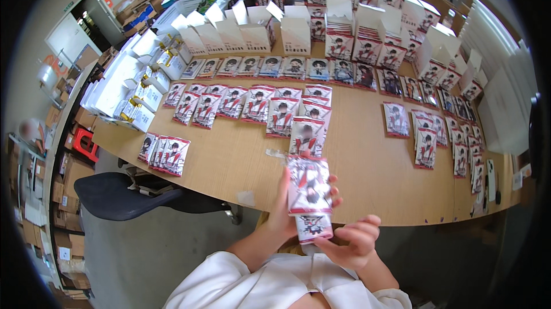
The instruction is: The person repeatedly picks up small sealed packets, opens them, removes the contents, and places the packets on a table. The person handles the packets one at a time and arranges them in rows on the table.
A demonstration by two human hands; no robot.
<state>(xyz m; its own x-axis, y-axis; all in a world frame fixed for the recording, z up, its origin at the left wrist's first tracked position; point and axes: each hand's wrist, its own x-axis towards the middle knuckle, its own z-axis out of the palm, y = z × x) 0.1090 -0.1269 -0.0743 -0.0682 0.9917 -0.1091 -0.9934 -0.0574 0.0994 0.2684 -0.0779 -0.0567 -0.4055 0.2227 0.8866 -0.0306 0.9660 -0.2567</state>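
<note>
- Head view: the left hand [285, 203] is closed around a stack of card packs [309, 185], red-and-white with a printed figure, held upright just above the near edge of the wooden table [373, 177].
- The right hand [354, 244] has its fingers curled under the stack's lower end, where one pack [313, 227] sticks out below the rest; whether it pinches that pack or only touches it I cannot tell.
- Judging by the layout, much sorting is done: rows of packs [270, 105] already lie overlapped across the table, with a darker row of cards [298, 68] behind; the stack in hand is what remains to lay out.
- A small pile of packs [165, 154] sits at the left edge, more columns [459, 137] at the right.
- Open white cartons [252, 30] stand along the far side; flat white boxes [120, 88] are at the left.
- A dark chair [123, 194] stands below the table.
</note>
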